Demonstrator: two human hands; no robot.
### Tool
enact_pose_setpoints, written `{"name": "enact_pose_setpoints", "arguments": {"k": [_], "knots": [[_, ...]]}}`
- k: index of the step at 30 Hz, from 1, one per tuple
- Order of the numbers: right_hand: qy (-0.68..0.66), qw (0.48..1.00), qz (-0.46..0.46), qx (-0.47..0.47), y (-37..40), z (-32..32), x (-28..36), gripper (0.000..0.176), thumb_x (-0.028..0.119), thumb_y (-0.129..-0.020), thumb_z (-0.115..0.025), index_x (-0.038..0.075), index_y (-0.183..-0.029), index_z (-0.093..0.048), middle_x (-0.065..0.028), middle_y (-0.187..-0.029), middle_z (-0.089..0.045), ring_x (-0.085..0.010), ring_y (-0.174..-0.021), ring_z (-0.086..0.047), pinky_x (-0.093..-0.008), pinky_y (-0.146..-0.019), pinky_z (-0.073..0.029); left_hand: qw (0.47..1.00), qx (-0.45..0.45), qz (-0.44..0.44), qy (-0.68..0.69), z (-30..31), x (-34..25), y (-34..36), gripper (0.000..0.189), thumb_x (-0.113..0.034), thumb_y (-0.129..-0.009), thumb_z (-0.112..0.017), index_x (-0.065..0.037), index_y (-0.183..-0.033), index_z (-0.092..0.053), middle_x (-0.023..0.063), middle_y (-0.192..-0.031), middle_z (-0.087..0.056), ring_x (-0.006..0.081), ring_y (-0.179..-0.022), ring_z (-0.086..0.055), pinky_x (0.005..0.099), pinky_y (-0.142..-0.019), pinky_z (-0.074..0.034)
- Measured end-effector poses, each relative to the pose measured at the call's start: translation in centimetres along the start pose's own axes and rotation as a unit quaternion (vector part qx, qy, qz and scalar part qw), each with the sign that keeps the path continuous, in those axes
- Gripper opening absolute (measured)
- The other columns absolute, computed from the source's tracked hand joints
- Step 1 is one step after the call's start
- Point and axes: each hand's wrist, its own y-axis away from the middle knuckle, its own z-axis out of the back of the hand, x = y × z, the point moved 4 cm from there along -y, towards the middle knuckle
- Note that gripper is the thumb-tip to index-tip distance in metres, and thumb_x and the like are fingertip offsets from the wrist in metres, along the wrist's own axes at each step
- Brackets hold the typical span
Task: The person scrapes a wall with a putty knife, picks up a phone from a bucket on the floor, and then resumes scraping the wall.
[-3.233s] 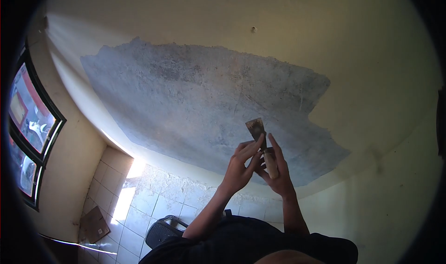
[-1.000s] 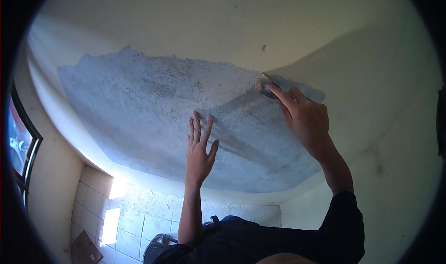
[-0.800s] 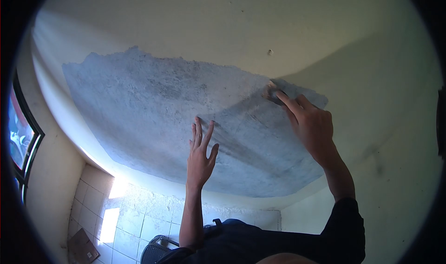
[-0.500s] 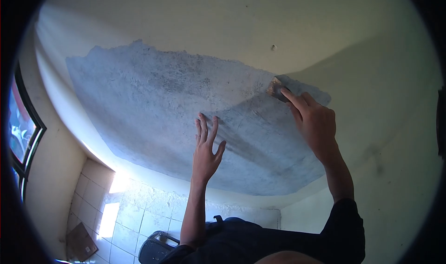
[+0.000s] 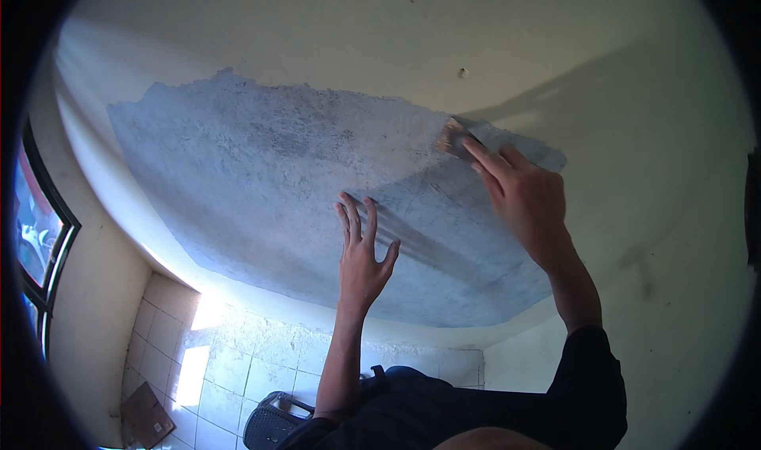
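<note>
A large grey bare patch (image 5: 246,188) with a ragged upper edge spreads across the cream-painted wall (image 5: 333,30). My right hand (image 5: 527,196) grips a scraper (image 5: 452,138), its brownish, worn-looking blade against the wall at the patch's upper edge, right of the middle. The handle is mostly hidden in my fingers. Lower and to the left, my left hand (image 5: 365,264) rests its fingertips on the grey surface. Its fingers are spread and hold nothing.
A window (image 5: 43,236) is at the left. Below lies a tiled floor (image 5: 269,379) with bright sunlit spots, a brown board (image 5: 147,416) and a black, speaker-like object (image 5: 273,422) beside my body. A small hole (image 5: 463,73) marks the wall above the patch.
My right hand has slid the scraper a little left and up along the patch's upper edge. My left hand stays on the wall, its wrist and forearm shifted slightly right.
</note>
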Motion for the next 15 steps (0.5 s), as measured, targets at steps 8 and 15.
{"name": "enact_pose_setpoints", "arguments": {"k": [8, 15], "knots": [[0.022, 0.999, -0.033, 0.012, 0.6, 0.6, -0.6, 0.040, 0.021, -0.098, -0.077, 0.026, -0.137, -0.073, 0.0003, -0.078, -0.064, -0.0142, -0.054, -0.061, -0.0324, -0.048, -0.046, 0.999, 0.000, -0.014, -0.049, -0.4, 0.1, -0.2, 0.103, -0.024, -0.095, -0.079, -0.027, -0.173, -0.012, 0.0160, -0.179, 0.011, 0.0423, -0.164, 0.000, 0.0598, -0.123, -0.040], [-0.002, 1.000, -0.017, -0.003, 0.0, 0.0, -0.3, 0.038, 0.021, -0.097, -0.077, 0.024, -0.135, -0.074, 0.0002, -0.076, -0.064, -0.0155, -0.053, -0.060, -0.0332, -0.049, -0.047, 0.998, -0.007, -0.015, -0.056, -0.8, -0.5, -0.1, 0.108, -0.024, -0.093, -0.081, -0.024, -0.174, -0.009, 0.0189, -0.178, 0.011, 0.0444, -0.164, 0.002, 0.0606, -0.122, -0.041]]}}
